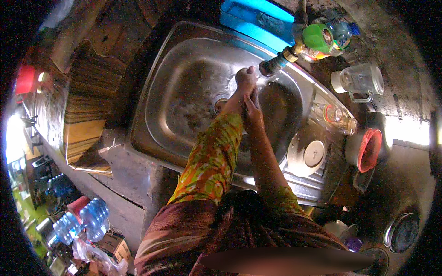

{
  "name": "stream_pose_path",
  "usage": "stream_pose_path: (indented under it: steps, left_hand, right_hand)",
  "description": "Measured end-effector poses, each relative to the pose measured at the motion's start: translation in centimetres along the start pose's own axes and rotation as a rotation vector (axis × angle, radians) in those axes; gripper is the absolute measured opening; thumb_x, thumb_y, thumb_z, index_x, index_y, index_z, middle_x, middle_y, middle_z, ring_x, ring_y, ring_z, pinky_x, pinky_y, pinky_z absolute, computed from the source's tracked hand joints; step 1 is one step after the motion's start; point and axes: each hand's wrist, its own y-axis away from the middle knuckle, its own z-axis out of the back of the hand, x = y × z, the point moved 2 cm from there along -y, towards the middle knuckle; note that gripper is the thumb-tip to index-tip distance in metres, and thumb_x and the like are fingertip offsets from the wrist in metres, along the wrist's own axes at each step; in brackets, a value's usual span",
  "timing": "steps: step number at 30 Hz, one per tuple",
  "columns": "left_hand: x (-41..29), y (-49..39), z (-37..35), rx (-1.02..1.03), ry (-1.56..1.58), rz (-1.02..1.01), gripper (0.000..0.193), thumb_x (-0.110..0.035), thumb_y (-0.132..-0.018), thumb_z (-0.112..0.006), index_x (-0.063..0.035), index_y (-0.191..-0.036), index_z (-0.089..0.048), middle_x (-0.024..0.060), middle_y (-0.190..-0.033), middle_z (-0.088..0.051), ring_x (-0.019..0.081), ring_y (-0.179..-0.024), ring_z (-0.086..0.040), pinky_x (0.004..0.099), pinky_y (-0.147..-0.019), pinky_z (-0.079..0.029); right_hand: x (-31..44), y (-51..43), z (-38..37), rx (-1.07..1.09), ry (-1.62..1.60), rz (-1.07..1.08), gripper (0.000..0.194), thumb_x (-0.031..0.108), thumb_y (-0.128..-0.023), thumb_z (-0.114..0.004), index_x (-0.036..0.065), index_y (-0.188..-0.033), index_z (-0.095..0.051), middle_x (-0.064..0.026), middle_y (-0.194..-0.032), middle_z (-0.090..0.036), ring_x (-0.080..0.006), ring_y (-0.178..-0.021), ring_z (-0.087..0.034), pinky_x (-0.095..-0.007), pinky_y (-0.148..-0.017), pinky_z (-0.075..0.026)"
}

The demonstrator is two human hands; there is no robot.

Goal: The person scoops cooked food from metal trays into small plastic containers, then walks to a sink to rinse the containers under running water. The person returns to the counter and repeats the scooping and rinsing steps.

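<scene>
Both hands are over a stainless steel sink basin [183, 79], close below a dark faucet outlet [271, 66] with a brass fitting. My left hand [246, 77] is near the outlet, its fingers curled; whether it holds anything small does not show. Against the wrist of that arm lies my right hand [253, 108], its fingers along the underside of the forearm. The left sleeve [214, 155] is yellow, green and orange and reaches near the wrist. The drain [221, 103] shows to the left of the wrists. Bright glare lies around the fingertips.
A blue plastic basin [241, 20] stands behind the sink. Plastic bottles [342, 34] and a glass blender jar [362, 82] are at the back right. Upturned pale bowls [305, 153] and glass jars [335, 117] sit on the drainboard, with a red strainer [369, 150] beyond. Large water bottles [93, 217] stand lower left.
</scene>
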Motion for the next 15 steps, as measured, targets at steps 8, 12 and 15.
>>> stream_pose_path:
  steps: [8,12,15]
  left_hand:
    - [-3.1,4.4,3.1,0.124,0.627,0.186,0.047,-0.026,-0.093,-0.043,0.0,-0.132,-0.044,0.0198,-0.127,-0.051,0.0313,-0.111,-0.053,0.0393,-0.102,-0.037]
    - [-6.0,13.5,5.6,0.188,1.227,0.378,0.066,-0.034,-0.091,-0.056,-0.0004,-0.141,-0.028,0.0191,-0.143,-0.035,0.0296,-0.129,-0.038,0.0417,-0.107,-0.031]
    - [-6.9,20.3,8.1,0.448,1.706,0.531,0.069,-0.038,-0.091,-0.057,-0.0008,-0.141,-0.029,0.0175,-0.141,-0.038,0.0283,-0.127,-0.041,0.0421,-0.107,-0.034]
  right_hand:
    - [1.8,-6.9,-0.2,0.001,0.207,-0.114,0.037,0.031,-0.096,-0.052,0.001,-0.118,-0.053,-0.0158,-0.103,-0.063,-0.0291,-0.091,-0.064,-0.0388,-0.081,-0.052]
    - [1.1,-13.6,-3.6,0.397,0.512,-0.281,0.032,0.026,-0.094,-0.057,0.002,-0.115,-0.056,-0.0167,-0.101,-0.065,-0.03,-0.088,-0.066,-0.0402,-0.079,-0.055]
    - [1.5,-16.3,-7.6,0.552,0.442,-0.603,0.035,0.027,-0.092,-0.059,0.002,-0.117,-0.057,-0.0191,-0.109,-0.063,-0.0298,-0.097,-0.064,-0.0403,-0.087,-0.053]
